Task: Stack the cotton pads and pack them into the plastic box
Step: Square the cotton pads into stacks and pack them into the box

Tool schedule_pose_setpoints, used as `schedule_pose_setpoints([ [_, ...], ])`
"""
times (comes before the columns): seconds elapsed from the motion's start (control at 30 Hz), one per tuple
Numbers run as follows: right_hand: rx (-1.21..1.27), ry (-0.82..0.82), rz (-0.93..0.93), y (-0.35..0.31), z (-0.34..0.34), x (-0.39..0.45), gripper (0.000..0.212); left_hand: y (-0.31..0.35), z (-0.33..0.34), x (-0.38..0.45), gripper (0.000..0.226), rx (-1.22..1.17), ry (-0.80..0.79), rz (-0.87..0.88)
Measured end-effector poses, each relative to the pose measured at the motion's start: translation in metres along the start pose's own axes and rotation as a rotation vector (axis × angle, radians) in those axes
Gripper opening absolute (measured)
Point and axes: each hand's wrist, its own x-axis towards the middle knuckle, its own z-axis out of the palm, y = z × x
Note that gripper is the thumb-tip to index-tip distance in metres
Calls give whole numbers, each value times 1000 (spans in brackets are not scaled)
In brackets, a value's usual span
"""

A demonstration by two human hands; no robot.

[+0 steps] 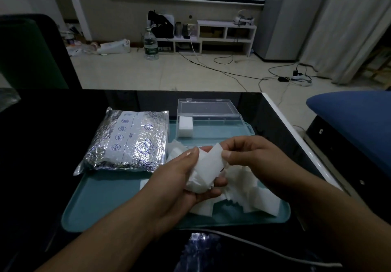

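Observation:
My left hand (179,178) cups a small bunch of white cotton pads (201,176) above the teal tray (105,204). My right hand (247,155) pinches the top pad (213,157) of that bunch between thumb and fingers. Several loose pads (254,195) lie in a heap on the tray beneath and to the right of my hands. The clear plastic box (213,127) stands at the tray's far end with its lid (206,106) open backwards. A short stack of pads (185,126) sits in the box's left end.
A silver foil bag (129,142) with blue print lies on the tray's left half. The tray rests on a black glossy table (42,144) with a white right edge. A grey cable (275,250) crosses the near table. A blue seat (355,115) is at the right.

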Motion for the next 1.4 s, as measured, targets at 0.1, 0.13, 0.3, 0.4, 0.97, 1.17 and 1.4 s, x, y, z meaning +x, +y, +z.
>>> schedule_pose_setpoints([
  [0.1, -125, -15, -6, 1, 2, -1, 12, -2, -1, 0, 29, 9, -22, 4],
  [0.13, -165, -3, -13, 2, 5, -1, 11, -2, -1, 0, 29, 16, -31, 4],
  [0.3, -238, 185, -131, 7, 22, 2, 5, -4, -2, 2, 30, 26, -24, -3],
  [0.4, -329, 290, -234, 14, 27, 4, 8, -5, -4, 4, 29, 12, 13, -11],
  [0.97, -552, -32, -436, 9, 33, -13, 82, -4, -10, 6, 35, -142, 35, -55],
  [1.17, -557, -26, -459, 15, 39, -9, 96, -4, -8, 3, 32, -93, 34, -3],
  [1.4, -476, -37, -439, 19, 45, -7, 94, -3, -5, -3, 36, 77, -91, 14],
])
